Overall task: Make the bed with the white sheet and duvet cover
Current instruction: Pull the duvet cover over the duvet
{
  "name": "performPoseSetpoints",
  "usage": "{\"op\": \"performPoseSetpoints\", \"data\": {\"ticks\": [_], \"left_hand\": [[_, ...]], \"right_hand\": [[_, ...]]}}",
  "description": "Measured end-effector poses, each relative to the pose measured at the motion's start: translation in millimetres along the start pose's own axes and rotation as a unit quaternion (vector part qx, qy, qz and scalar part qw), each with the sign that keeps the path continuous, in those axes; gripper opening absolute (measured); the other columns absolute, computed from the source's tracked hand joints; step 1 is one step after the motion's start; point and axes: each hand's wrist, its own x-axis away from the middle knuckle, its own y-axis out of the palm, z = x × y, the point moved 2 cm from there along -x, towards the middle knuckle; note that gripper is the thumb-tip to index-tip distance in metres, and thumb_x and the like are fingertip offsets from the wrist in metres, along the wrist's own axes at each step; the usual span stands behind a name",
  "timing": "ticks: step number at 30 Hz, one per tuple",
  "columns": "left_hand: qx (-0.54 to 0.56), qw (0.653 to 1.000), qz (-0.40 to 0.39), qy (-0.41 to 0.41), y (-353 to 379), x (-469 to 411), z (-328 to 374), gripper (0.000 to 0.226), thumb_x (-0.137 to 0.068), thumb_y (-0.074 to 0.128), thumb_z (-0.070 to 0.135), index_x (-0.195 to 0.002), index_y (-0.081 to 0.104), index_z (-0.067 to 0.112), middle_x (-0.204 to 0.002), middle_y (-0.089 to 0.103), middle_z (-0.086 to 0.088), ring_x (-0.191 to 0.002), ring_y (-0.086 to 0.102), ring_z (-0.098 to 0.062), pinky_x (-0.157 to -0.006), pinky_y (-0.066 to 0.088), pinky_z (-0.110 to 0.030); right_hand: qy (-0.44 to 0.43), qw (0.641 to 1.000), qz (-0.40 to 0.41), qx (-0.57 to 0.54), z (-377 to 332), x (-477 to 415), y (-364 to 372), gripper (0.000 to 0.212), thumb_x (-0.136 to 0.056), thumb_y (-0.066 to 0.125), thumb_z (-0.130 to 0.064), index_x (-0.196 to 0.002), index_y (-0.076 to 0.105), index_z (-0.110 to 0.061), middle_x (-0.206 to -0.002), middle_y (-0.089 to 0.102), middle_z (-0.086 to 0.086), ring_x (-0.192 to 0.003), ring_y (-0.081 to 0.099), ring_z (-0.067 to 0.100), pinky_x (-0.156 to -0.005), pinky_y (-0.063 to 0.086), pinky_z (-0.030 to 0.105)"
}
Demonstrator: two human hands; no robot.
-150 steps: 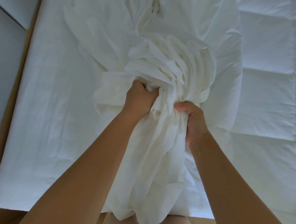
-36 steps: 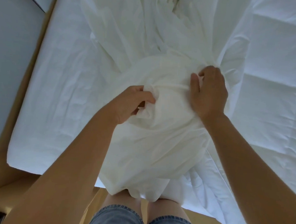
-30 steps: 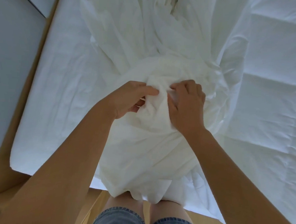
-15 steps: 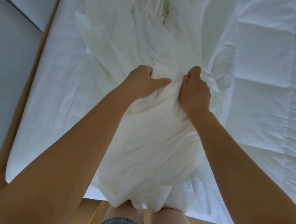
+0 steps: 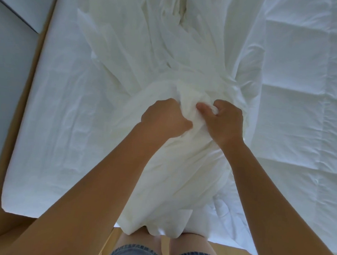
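So the white sheet point(image 5: 65, 121) lies flat frame-left, quilted duvet point(image 5: 302, 115) frame-right. The duvet cover point(image 5: 170, 176) sits bunched mid-frame; my left hand point(image 5: 164, 119) and right hand point(image 5: 223, 121) both clutch its folds, probably gathering it to find the opening.

Bunched duvet cover point(image 5: 180, 177) fills centre; sheet point(image 5: 65, 131) leftward lies free.
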Motion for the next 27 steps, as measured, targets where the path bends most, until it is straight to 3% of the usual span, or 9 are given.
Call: {"op": "performPoseSetpoints", "data": {"ticks": [3,6,9,13,15,19,22,24,27], "left_hand": [[-0.034,0.999,-0.023,-0.027,2.9,-0.7,-12.1,0.025,-0.078,0.067,0.026,-0.07,0.045,0.017,-0.069,0.049,0.003,-0.059,0.046,-0.013,-0.049,0.031,-0.025],[0.009,1.0,-0.005,-0.013,8.9,6.6,-18.3,0.028,-0.077,0.069,0.038,-0.084,0.054,0.014,-0.071,0.052,0.004,-0.065,0.051,-0.016,-0.054,0.036,-0.026],[0.083,0.996,-0.014,0.01,14.6,10.6,-15.5,0.034,-0.073,0.069,0.045,-0.088,0.058,0.017,-0.072,0.055,0.009,-0.066,0.054,-0.01,-0.052,0.037,-0.026],[0.139,0.99,-0.021,0.004,14.0,8.2,-10.9,0.024,-0.072,0.069,0.035,-0.086,0.065,0.016,-0.073,0.064,0.004,-0.069,0.062,-0.011,-0.059,0.048,-0.027],[0.147,0.989,-0.014,0.014,13.4,7.1,-7.5,0.021,-0.074,0.068,0.036,-0.08,0.064,0.016,-0.07,0.064,0.003,-0.065,0.061,-0.01,-0.055,0.045,-0.025],[0.042,0.997,0.046,0.053,14.7,9.0,2.3,0.035,-0.076,0.065,0.05,-0.074,0.057,0.016,-0.067,0.058,0.003,-0.063,0.056,-0.016,-0.051,0.036,-0.025],[-0.025,0.992,0.108,0.068,12.8,12.0,9.3,0.039,-0.076,0.065,0.053,-0.073,0.047,0.019,-0.065,0.05,0.007,-0.058,0.049,-0.014,-0.046,0.028,-0.024],[-0.029,0.991,0.119,0.061,8.4,12.3,12.3,0.047,-0.073,0.065,0.06,-0.069,0.037,0.022,-0.065,0.045,0.011,-0.056,0.041,-0.007,-0.046,0.024,-0.024],[-0.014,0.994,0.093,0.06,5.3,12.9,19.1,0.052,-0.071,0.059,0.07,-0.064,0.029,0.028,-0.063,0.04,0.014,-0.054,0.035,-0.001,-0.047,0.027,-0.021]], "right_hand": [[-0.031,0.999,0.035,0.013,6.0,1.2,-6.6,0.055,-0.089,0.062,-0.029,-0.053,0.021,-0.022,-0.05,0.026,-0.01,-0.045,0.026,0.007,-0.049,0.027,0.016],[-0.044,0.998,0.012,0.05,13.7,3.0,-9.8,0.045,-0.094,0.056,-0.027,-0.061,0.026,-0.019,-0.052,0.029,-0.009,-0.048,0.03,0.011,-0.054,0.026,0.028],[-0.042,0.996,0.006,0.074,5.0,8.1,-6.6,0.024,-0.094,0.052,-0.033,-0.087,0.043,-0.012,-0.069,0.046,-0.005,-0.068,0.051,0.022,-0.063,0.032,0.029],[0.081,0.992,0.045,0.086,-6.0,25.5,-2.4,0.067,-0.084,0.054,-0.058,-0.127,0.042,-0.008,-0.122,0.048,0.01,-0.114,0.043,0.03,-0.09,0.035,0.042],[0.141,0.985,0.034,0.091,-7.1,35.0,0.2,0.068,-0.081,0.055,-0.061,-0.12,0.046,-0.005,-0.121,0.044,0.01,-0.115,0.039,0.03,-0.09,0.034,0.041],[0.153,0.98,-0.03,0.121,-7.1,29.9,5.7,0.029,-0.092,0.053,-0.038,-0.087,0.042,-0.012,-0.106,0.047,0.009,-0.106,0.042,0.028,-0.08,0.028,0.032],[0.151,0.988,0.009,0.016,-4.7,21.4,-0.4,0.021,-0.092,0.051,-0.018,-0.079,0.035,-0.012,-0.079,0.043,-0.002,-0.078,0.045,0.018,-0.066,0.032,0.025],[0.214,0.968,0.056,-0.119,4.3,20.3,-6.0,0.023,-0.088,0.047,-0.009,-0.07,0.034,-0.014,-0.068,0.041,-0.005,-0.061,0.041,0.012,-0.055,0.033,0.023],[0.374,0.854,0.069,-0.356,21.9,22.3,-7.7,0.006,-0.084,0.049,-0.006,-0.079,0.047,-0.008,-0.076,0.05,0.006,-0.064,0.048,0.021,-0.05,0.039,0.024]]}}
